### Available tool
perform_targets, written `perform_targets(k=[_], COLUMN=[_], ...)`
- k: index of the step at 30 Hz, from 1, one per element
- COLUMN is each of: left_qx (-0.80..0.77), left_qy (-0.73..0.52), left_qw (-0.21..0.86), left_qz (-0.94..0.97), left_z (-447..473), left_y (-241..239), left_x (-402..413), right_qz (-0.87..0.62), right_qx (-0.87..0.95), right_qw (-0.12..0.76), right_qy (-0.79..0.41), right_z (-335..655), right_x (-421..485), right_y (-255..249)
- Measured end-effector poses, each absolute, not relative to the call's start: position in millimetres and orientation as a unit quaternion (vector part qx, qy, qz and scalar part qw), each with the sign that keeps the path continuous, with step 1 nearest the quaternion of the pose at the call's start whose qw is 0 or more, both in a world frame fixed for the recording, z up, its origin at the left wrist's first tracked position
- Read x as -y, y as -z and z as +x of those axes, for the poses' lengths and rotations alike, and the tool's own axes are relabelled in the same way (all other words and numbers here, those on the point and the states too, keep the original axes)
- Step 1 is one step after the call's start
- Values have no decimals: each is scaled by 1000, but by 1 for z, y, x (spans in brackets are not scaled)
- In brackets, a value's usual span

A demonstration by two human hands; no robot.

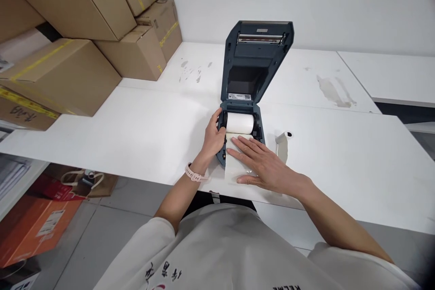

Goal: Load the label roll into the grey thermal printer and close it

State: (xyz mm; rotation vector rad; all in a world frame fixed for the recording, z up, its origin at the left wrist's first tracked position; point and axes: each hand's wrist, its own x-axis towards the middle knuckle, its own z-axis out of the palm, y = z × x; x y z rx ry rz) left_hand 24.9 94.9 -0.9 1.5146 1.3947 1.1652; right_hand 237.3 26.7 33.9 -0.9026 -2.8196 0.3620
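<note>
A dark blue-grey label printer (258,123) stands on the white table with its lid (257,61) raised. In its bay sits a white label roll (239,123). From the roll a paper strip (232,167) runs forward over the printer's front towards me. My left hand (215,138) holds the left side wall of the printer, thumb on the inner side near the roll. Fingers spread, my right hand (256,161) lies flat on the strip and hides part of it and of the printer's front right.
Right of the printer lies a small paper roll (283,140) with a loose tail. Cardboard boxes (68,74) are stacked at the left, against the white wall. An orange box (34,231) and a paper bag (102,183) are below the table at left.
</note>
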Motion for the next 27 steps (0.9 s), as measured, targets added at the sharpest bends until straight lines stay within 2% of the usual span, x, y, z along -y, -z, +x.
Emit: perform_targets(k=[5,12,16,20,22,26,27], left_qx=[-525,-443,-437,-418,-415,-416,-417], left_qy=[-421,-247,-239,-232,-218,-217,-220], left_qw=[161,56,-1,-26,-38,-71,-74], left_qz=[722,860,867,878,882,880,879], left_z=[25,25,22,20,19,21,22], left_y=[-6,-5,-5,-5,-4,-7,-8], left_x=[-73,-12,12,23,24,22,21], right_qz=[-299,-291,-287,-244,-262,-392,-415], right_qx=[944,944,941,943,929,803,768], right_qw=[82,106,110,107,160,444,486], right_qy=[-111,-113,-140,-201,-206,-74,-48], right_z=[237,234,238,260,272,274,270], right_x=[-28,-30,-32,-39,-50,-103,-123], right_y=[-34,-27,-25,-60,-93,-154,-164])
